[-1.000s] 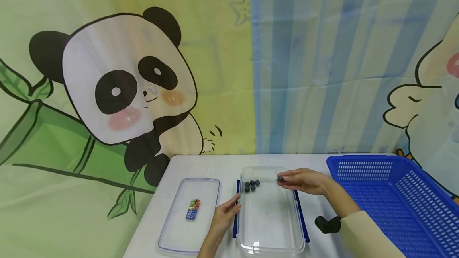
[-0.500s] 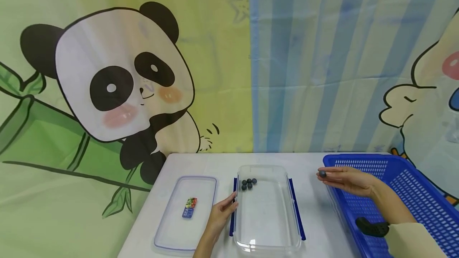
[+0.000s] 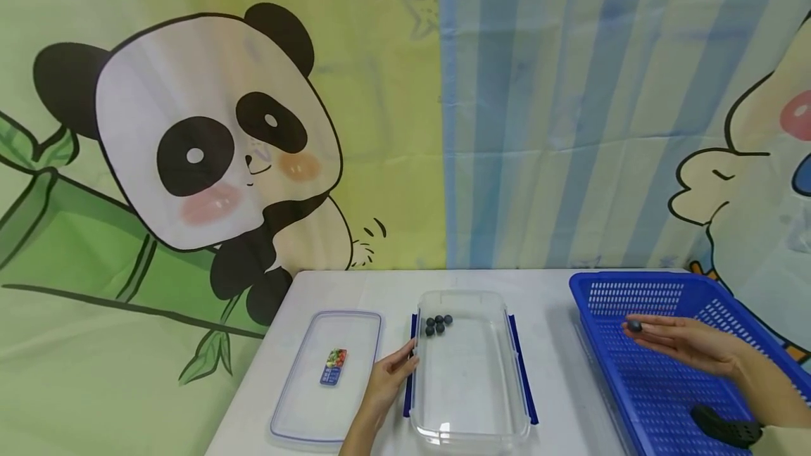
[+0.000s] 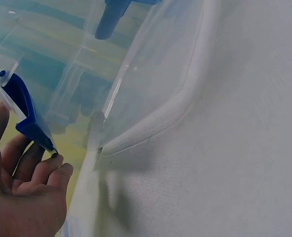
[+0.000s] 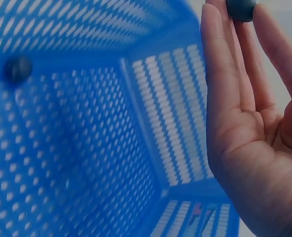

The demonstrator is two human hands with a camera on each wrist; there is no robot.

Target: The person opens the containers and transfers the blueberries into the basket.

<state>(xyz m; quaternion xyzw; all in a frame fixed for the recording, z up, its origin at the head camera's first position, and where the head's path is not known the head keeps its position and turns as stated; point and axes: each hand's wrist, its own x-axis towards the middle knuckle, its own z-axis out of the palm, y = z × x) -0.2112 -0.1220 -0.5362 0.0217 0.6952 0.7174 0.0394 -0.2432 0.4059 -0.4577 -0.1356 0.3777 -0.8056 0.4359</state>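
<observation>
In the head view my left hand [image 3: 388,380] grips the left side of a clear food storage box [image 3: 475,385] with blue clip latches. The left wrist view shows thumb and fingers around a blue latch [image 4: 29,111], which is flipped out from the wall. Several blueberries [image 3: 439,319] lie in the box's far left corner. My right hand [image 3: 703,345] pinches one blueberry [image 3: 634,326] between thumb and fingertips, over the blue plastic basket [image 3: 633,295]. In the right wrist view another dark berry [image 5: 18,69] lies on the basket floor near its wall.
A clear lid [image 3: 298,407] with a blue seal and a fruit sticker [image 3: 333,367] lies flat left of the box. All stand on a white table [image 3: 545,301], with a printed panda curtain [image 3: 380,125] behind it.
My right hand has moved right with the blueberry, from above the box's right edge to over the basket. My left hand keeps its grip on the box.
</observation>
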